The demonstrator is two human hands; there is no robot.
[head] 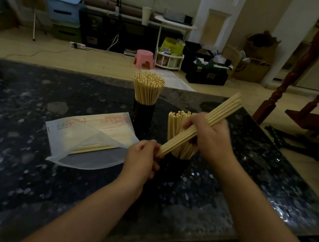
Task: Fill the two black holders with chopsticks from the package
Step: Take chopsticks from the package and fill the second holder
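We are holding a small bundle of chopsticks (199, 126) between both hands over the dark speckled tabletop (29, 175), the bundle slanting from low on the left to high on the right, its far tips pointing up past the tabletop's right edge. Our right hand (210, 138) is wrapping around the middle of the bundle, its grip closed on the sticks, while our left hand (142, 158) is pinching the bundle's lower end, fingers curled tight around the tips. Directly under the bundle the near black holder (171, 168) is standing between our two hands, already crowded with upright chopsticks that are fanning out a little at the top; our left hand is pressing against its left side. Behind it, toward the far edge, the far black holder (142, 117) is standing upright and is packed full, its sticks spreading into a round head above the rim. To the left of both holders the package (85, 138) is lying flat on the tabletop, a translucent white wrapper with red print, its flap folded open, and a few remaining chopsticks (93, 148) are showing through near its lower edge
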